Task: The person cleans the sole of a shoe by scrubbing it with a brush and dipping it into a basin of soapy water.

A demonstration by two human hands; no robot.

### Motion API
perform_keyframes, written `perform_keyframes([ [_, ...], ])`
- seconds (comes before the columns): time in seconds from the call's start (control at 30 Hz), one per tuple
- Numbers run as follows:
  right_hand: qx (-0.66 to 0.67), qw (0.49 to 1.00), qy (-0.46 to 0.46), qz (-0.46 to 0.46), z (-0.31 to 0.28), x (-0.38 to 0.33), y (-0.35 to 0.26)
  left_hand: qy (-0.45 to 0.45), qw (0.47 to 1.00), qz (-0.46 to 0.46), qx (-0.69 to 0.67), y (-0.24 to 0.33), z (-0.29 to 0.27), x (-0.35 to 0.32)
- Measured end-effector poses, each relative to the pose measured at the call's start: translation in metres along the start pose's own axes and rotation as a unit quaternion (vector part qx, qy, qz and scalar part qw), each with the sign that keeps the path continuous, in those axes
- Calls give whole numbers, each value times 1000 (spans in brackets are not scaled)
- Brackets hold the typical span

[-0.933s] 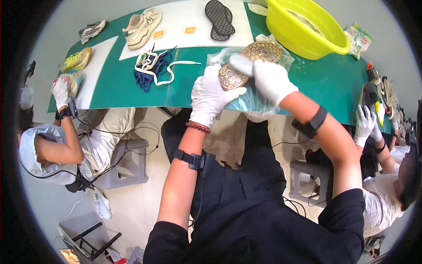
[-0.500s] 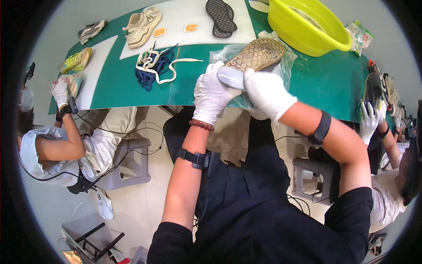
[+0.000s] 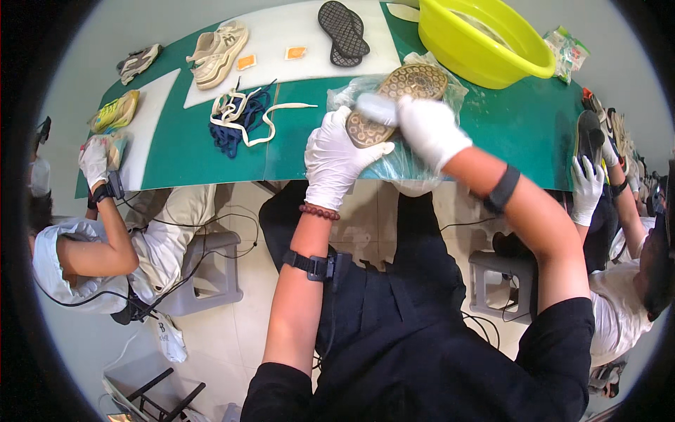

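Observation:
A shoe lies sole up over a clear plastic bag at the table's near edge. Its tan, studded sole faces me. My left hand, in a white glove, is closed round the near end of the shoe, thumb along its edge. In my gloved right hand is a brush with a pale grey-blue back, pressed against the middle of the sole. The bristles are hidden beneath it, and motion blurs the brush and hand.
A yellow basin stands far right of the shoe. Laces, a beige sneaker, dark insoles and small orange packets lie to the left and beyond. Co-workers with gloved hands sit on both sides.
The brush has moved from the near end of the sole up to its middle, uncovering the near end. My view has shifted slightly.

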State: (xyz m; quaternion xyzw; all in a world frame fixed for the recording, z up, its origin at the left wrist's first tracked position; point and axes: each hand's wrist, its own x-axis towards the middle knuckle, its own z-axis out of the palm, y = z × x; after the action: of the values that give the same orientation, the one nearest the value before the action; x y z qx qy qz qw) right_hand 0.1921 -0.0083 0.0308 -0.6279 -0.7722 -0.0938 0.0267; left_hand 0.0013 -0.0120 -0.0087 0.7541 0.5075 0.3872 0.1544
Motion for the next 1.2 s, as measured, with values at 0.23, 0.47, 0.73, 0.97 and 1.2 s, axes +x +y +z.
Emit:
perform_keyframes([
  [0.23,-54,993,-16,100,-2,18,42,-23,999,-13,-23,4,3,6],
  [0.47,-1,1000,14,5,-1,3,2,6,1000,-3,-14,2,-5,0],
  [0.73,-58,987,-6,148,11,22,68,-50,998,-41,-28,5,-1,8],
  [0.97,123,992,26,16,-6,-26,-26,-23,999,-9,-28,-3,2,2],
  [1.2,210,965,147,-60,-1,-50,-8,18,999,34,-17,1,1,4],
])
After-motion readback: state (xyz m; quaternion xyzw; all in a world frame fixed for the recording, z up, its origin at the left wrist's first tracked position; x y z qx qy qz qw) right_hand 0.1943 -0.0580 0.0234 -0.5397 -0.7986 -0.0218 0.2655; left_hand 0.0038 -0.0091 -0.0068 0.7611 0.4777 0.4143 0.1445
